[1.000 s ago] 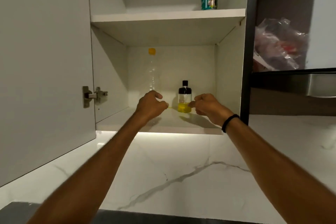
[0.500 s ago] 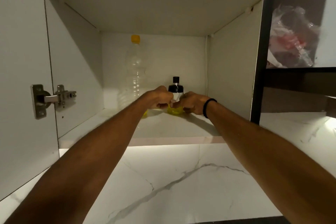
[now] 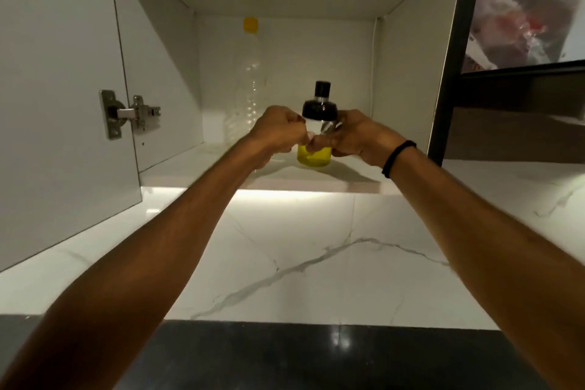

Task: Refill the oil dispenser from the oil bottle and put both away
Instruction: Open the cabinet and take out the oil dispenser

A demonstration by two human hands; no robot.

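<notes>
A white open wall cabinet (image 3: 164,73) holds two containers on its lower shelf. At the back left stands a tall clear plastic oil bottle with a yellow cap (image 3: 250,79), upright and looking almost empty. To its right and nearer the front is a small clear oil dispenser with a black top (image 3: 315,155); yellow oil fills roughly its bottom third. The left hand (image 3: 278,133) and right hand (image 3: 361,139) both clasp its middle with curled fingers, one on each side. Whether its base touches the shelf is unclear.
</notes>
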